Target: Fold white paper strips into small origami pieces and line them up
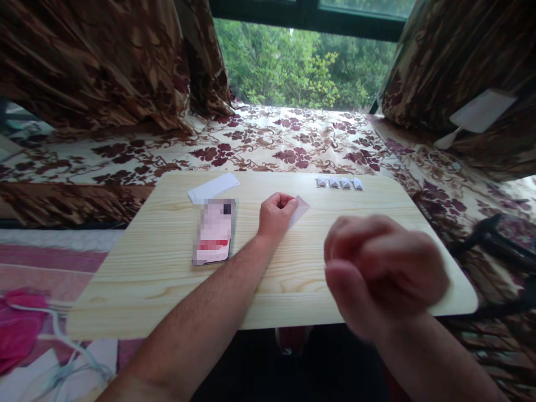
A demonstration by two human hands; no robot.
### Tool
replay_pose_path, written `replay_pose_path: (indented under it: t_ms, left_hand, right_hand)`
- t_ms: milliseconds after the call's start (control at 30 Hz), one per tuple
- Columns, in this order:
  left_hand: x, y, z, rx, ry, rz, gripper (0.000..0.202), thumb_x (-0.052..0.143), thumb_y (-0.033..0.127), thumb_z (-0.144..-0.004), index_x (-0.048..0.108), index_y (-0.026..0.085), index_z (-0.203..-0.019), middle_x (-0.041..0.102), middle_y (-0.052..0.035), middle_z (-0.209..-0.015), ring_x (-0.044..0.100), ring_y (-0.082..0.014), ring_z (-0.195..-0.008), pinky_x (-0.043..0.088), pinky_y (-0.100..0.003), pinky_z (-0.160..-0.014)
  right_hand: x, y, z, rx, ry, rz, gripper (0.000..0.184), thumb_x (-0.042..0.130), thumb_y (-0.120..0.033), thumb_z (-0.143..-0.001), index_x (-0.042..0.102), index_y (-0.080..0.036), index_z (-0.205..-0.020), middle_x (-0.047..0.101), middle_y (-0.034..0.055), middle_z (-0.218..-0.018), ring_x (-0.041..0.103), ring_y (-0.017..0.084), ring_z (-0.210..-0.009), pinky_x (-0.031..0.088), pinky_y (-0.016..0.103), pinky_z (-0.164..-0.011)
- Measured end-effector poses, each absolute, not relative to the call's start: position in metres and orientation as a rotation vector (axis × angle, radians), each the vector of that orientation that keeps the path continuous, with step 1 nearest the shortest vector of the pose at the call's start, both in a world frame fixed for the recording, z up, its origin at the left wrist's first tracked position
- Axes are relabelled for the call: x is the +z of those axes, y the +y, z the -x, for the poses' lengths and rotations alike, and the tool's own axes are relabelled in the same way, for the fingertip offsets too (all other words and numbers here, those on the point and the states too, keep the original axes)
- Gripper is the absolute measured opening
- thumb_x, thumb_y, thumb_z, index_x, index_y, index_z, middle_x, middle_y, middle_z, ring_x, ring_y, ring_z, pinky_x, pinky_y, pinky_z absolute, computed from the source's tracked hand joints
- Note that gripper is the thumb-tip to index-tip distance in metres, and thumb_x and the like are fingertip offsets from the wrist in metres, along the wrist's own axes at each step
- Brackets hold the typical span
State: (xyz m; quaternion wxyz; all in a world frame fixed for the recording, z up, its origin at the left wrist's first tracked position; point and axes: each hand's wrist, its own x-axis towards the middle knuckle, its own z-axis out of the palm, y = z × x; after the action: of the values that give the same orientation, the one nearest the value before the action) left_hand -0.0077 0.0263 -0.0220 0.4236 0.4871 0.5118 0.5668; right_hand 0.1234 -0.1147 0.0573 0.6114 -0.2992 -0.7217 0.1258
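My left grip (277, 215) pinches the paper (300, 211) at the middle of the desk (288, 296). My right grip (385, 262) is curled, near right; contents unclear. Uneven pinching could crease the paper. Folded pieces (334, 182) limit far-right movement; the phone (213, 231), left. Bare desk extends nearward to its edge.

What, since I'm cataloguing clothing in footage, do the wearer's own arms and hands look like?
The left forearm and right forearm are bare, with no sleeve, watch or bracelet in view. The left hand is ungloved, as is the right hand, which is too blurred to rule out a ring.
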Motion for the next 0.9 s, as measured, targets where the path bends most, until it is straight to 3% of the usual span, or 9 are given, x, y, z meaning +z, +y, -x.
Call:
replay_pose_path:
  t_ms: [67,133,200,367,600,767,900]
  left_hand:
    - [-0.023,0.027,0.008,1.441,1.238,-1.157,0.017,0.074,0.032,-0.073,0.069,0.016,-0.077,0.060,0.0015,-0.066,0.050,-0.0104,-0.059,0.040,-0.023,-0.057]
    - [-0.024,0.028,0.008,1.442,1.211,-1.102,0.020,0.076,0.033,-0.071,0.070,0.016,-0.081,0.064,0.0003,-0.069,0.053,-0.0114,-0.061,0.042,-0.023,-0.058]
    - [-0.024,0.028,0.008,1.444,1.192,-1.071,0.022,0.076,0.032,-0.071,0.071,0.015,-0.085,0.067,-0.0015,-0.073,0.057,-0.0124,-0.064,0.044,-0.024,-0.060]
    - [-0.020,0.027,0.007,1.491,1.166,-1.017,0.020,0.076,0.030,-0.070,0.070,0.016,-0.083,0.066,-0.0003,-0.071,0.056,-0.0112,-0.062,0.043,-0.022,-0.058]
    - [-0.017,0.026,0.008,1.496,1.051,-0.965,0.022,0.076,0.024,-0.066,0.062,0.018,-0.083,0.057,0.0046,-0.063,0.047,-0.0086,-0.052,0.037,-0.021,-0.048]
    - [-0.016,0.022,0.010,1.398,1.012,-1.087,0.035,0.077,0.024,-0.067,0.068,0.017,-0.100,0.062,0.0031,-0.067,0.051,-0.0093,-0.055,0.036,-0.021,-0.048]
    - [-0.017,0.020,0.010,1.352,1.016,-1.105,0.031,0.079,0.029,-0.069,0.070,0.016,-0.095,0.068,-0.0007,-0.074,0.057,-0.0112,-0.059,0.044,-0.023,-0.054]
  right_hand:
    - [0.073,-0.047,-0.120,0.271,-1.493,0.742,0.021,0.068,-0.020,-0.082,0.048,-0.025,-0.079,0.058,-0.0006,-0.071,0.056,0.014,-0.057,0.047,0.031,-0.051]
    - [0.056,-0.011,-0.125,0.320,-1.355,0.882,0.018,0.070,-0.026,-0.081,0.053,-0.024,-0.077,0.057,-0.0014,-0.067,0.054,0.013,-0.057,0.044,0.028,-0.051]
    - [0.029,0.006,-0.135,0.488,-1.306,1.057,0.016,0.070,-0.032,-0.081,0.059,-0.022,-0.083,0.061,-0.0009,-0.070,0.055,0.013,-0.058,0.044,0.027,-0.053]
    - [-0.001,0.019,-0.148,0.855,-1.392,1.315,0.029,0.073,-0.040,-0.075,0.068,-0.017,-0.092,0.068,0.0017,-0.076,0.058,0.014,-0.063,0.044,0.027,-0.058]
    - [0.003,0.014,-0.136,1.145,-1.487,1.311,0.019,0.066,-0.032,-0.075,0.060,-0.017,-0.066,0.061,-0.0015,-0.059,0.054,0.011,-0.054,0.037,0.024,-0.052]
    - [0.002,0.013,-0.140,1.113,-1.543,1.364,0.021,0.066,-0.033,-0.075,0.059,-0.017,-0.064,0.057,-0.0030,-0.054,0.047,0.009,-0.049,0.030,0.023,-0.047]
    - [-0.002,0.013,-0.143,1.108,-1.601,1.322,0.024,0.068,-0.036,-0.076,0.059,-0.016,-0.067,0.054,-0.0041,-0.054,0.043,0.007,-0.048,0.027,0.022,-0.045]
